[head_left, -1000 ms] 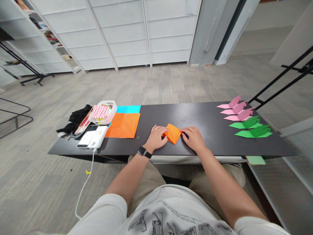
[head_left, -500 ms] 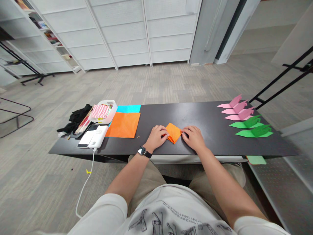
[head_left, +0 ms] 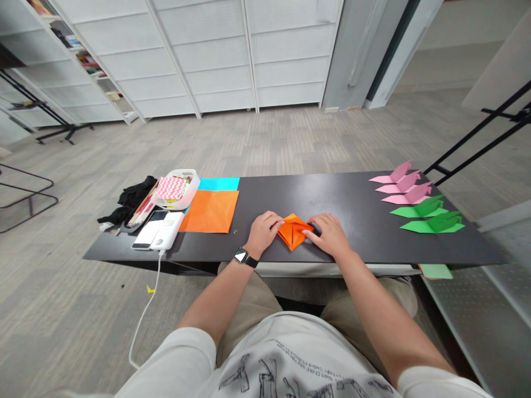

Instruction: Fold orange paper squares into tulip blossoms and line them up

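Head view: the left hand and right hand pinch the folded orange paper diamond by its nine and three o'clock corners on the dark rectangular tabletop, apparently mid-fold, which calls for aligning edges before creasing.

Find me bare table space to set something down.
The table has two bare patches: beyond the folded orange paper, between the blue sheet and pink paper birds; and between the right hand and green paper birds. Crowded: the left end, around the white basket and orange sheet, and the near middle, between left hand and right hand.
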{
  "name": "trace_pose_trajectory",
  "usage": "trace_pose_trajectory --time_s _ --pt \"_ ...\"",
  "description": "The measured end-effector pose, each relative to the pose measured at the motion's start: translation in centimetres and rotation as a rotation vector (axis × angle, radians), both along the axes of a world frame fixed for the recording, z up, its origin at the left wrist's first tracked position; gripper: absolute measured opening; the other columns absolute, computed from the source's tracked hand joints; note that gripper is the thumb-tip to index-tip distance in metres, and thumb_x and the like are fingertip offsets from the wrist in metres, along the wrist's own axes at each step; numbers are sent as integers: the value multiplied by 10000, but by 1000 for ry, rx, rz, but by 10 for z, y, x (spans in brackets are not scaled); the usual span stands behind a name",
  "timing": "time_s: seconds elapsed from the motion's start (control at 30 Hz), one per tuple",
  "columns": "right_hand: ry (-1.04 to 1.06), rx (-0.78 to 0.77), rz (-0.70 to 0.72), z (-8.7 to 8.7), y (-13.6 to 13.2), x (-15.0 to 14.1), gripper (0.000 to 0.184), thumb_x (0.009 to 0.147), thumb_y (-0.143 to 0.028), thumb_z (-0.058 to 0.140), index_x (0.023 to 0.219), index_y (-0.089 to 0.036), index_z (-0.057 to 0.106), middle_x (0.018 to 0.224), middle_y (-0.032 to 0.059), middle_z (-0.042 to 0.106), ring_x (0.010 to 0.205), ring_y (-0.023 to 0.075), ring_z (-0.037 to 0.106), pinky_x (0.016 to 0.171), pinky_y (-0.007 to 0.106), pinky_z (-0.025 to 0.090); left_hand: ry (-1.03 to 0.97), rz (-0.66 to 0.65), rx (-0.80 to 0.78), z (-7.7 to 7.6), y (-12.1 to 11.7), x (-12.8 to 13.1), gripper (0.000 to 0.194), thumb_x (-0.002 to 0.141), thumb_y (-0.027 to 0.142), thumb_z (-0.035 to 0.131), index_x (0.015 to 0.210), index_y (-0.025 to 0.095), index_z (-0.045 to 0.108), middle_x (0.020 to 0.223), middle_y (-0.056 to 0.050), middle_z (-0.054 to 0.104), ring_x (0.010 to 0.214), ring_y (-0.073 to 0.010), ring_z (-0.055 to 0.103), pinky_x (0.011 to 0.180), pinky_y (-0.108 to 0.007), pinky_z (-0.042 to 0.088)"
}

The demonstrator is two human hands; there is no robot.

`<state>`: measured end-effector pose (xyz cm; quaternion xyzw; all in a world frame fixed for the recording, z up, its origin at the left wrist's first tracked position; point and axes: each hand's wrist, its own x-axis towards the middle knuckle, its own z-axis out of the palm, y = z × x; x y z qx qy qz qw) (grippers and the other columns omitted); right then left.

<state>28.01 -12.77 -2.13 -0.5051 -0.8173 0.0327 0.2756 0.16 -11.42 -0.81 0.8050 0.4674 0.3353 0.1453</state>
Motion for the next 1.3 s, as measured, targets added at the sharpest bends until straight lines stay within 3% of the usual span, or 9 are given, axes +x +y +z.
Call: trace_pose_trajectory --time_s 0.23,0.37,0.87,1.1,1.3 --pt "-12 30 0 -7 2 -1 240 1033 -395 583 1105 -291 787 1002 49 793 986 263 686 1126 504 417 155 -44 46 0 -7 6 235 1077 354 538 1093 251 749 1152 -65 739 1054 -209 694 981 -386 542" --pt "-23 39 -11 -10 3 0 272 1054 -363 553 1101 -296 812 958 46 794 951 250 692 1095 486 446 147 -83 49 -1 -8 9 166 998 318 631 1111 244 728 1158 -72 723 1093 -230 686 990 -397 545" --pt "-68 77 32 -12 3 -2 288 1071 -382 552 1147 -317 822 991 51 788 952 245 665 1077 459 449 140 95 -22 -9 1 11 178 963 257 627 1117 268 715 1024 -37 769 1008 -255 683 1016 -468 488" --pt "-55 78 5 -9 3 -3 308 1079 -387 534 1145 -312 826 968 58 789 929 249 667 1024 456 462 163 71 -36 -6 -1 11 252 892 190 644 1115 280 719 1056 -26 765 1046 -259 664 1059 -479 458" --pt "-60 67 36 -10 3 -4 300 1071 -380 546 1156 -313 825 982 63 786 937 246 671 1031 453 460 152 103 -32 -6 0 11 229 928 183 605 1109 270 714 1045 -28 772 1025 -258 664 1034 -469 458"
